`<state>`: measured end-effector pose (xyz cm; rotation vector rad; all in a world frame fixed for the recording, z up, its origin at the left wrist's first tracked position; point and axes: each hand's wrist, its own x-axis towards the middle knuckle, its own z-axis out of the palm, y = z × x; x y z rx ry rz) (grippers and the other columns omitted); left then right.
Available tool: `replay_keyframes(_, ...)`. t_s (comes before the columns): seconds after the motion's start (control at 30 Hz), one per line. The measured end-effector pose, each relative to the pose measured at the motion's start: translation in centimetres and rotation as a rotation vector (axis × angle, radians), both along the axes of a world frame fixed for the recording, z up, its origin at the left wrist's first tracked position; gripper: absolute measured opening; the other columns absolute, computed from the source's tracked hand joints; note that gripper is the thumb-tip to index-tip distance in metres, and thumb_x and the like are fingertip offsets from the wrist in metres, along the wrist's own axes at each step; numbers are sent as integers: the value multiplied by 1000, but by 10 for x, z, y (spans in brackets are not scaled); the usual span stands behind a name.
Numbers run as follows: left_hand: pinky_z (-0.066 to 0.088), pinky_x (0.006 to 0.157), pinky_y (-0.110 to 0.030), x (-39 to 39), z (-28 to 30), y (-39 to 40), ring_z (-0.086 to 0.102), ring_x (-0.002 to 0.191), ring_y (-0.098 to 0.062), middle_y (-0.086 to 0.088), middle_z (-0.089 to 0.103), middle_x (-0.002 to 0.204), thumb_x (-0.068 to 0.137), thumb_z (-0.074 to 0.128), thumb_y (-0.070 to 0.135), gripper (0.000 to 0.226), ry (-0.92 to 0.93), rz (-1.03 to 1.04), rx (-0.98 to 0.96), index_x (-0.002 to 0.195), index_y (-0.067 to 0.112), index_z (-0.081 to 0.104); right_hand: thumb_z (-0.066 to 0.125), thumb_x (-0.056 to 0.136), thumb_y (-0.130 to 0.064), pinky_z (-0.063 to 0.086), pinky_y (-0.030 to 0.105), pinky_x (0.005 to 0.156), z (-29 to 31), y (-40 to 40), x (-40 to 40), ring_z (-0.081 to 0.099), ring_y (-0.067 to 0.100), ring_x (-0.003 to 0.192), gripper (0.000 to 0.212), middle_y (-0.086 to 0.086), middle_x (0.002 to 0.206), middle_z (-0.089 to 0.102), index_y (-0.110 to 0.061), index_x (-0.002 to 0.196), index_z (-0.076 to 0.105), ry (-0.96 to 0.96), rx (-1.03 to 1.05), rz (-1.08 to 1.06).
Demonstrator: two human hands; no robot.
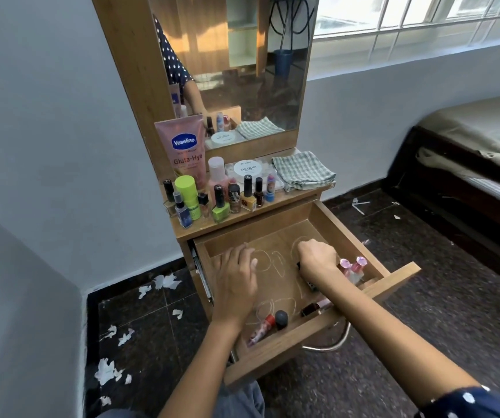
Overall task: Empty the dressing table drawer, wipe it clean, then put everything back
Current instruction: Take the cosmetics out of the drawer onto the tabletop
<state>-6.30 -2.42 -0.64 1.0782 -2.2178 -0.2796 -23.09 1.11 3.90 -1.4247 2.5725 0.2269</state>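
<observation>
The wooden drawer (318, 337) of the dressing table is pulled out, its floor marked with pale rings. My left hand (236, 279) lies flat inside it, fingers apart, holding nothing. My right hand (318, 256) is closed around a small dark bottle whose end shows under the fist. Two pink-capped bottles (352, 267) stand at the drawer's right side. A red-capped tube (262, 327), a round dark cap (281, 318) and a dark bottle (313, 307) lie near the front wall. A folded checked cloth (303, 170) rests on the tabletop.
Several nail polish bottles (221, 203), a Vaseline tube (183, 149) and a round white tin (247, 168) crowd the tabletop below the mirror (233, 64). Torn paper scraps (107, 369) litter the dark floor. A bed (477, 158) stands to the right.
</observation>
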Motion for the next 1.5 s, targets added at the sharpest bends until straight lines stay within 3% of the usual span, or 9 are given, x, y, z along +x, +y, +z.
replay_keyframes(0.2,44,96,-39,1,-1,-1,56,111,-20,-5,63,115,95,45,19,26,6,12,15,112,10,63,69,83,-15,54,36,82,-2,1,-7,64,25,96,17,7,105,66,-13,100,64,-230,-131,-23)
replay_keyframes(0.3,44,94,-38,1,-1,-1,58,109,-20,-5,64,113,96,44,20,26,7,18,9,110,10,64,84,70,-19,51,26,71,5,-3,-18,62,14,82,24,-1,88,65,-18,83,64,-478,-483,-102)
replay_keyframes(0.4,44,93,-38,1,2,0,58,107,-19,-4,64,112,97,34,26,35,8,20,10,109,11,64,83,70,-15,43,8,59,28,-11,-22,57,1,68,22,-9,73,61,-13,86,68,-575,-934,-104)
replay_keyframes(0.57,44,92,-37,2,3,1,57,106,-18,-3,64,110,98,32,27,35,28,22,24,107,12,63,78,76,-9,46,3,71,45,-48,-15,60,1,77,25,-3,88,66,-5,98,68,-558,-1224,-64)
replay_keyframes(0.77,44,95,-40,3,2,1,56,109,-18,-4,62,113,99,32,29,36,44,19,60,109,12,62,77,78,-7,48,17,77,36,-76,-12,62,12,87,25,9,97,69,-4,101,68,-421,-1224,-74)
replay_keyframes(1.13,41,95,-36,2,8,3,56,107,-17,-2,63,111,97,33,28,36,65,46,57,107,13,64,71,84,-12,57,27,78,18,-35,-4,63,9,89,25,1,101,65,-11,107,63,-453,-1234,6)
replay_keyframes(1.23,37,97,-31,3,8,3,56,108,-18,-3,63,112,97,41,24,28,56,36,44,108,11,64,72,83,-11,56,18,73,1,0,9,64,4,81,30,-2,96,68,-12,110,62,-481,-1046,77)
replay_keyframes(1.37,25,96,-22,4,10,3,52,109,-14,1,61,112,94,51,24,19,46,-12,69,105,16,65,74,81,-14,59,30,71,-21,27,16,66,3,72,19,-12,84,68,-20,98,69,-498,-734,142)
replay_keyframes(1.5,19,94,-20,6,13,2,48,109,-10,7,61,112,86,66,32,15,-15,-100,161,96,23,71,71,80,-17,56,36,73,-27,19,17,66,7,76,14,-11,82,70,-25,92,71,-514,-656,140)
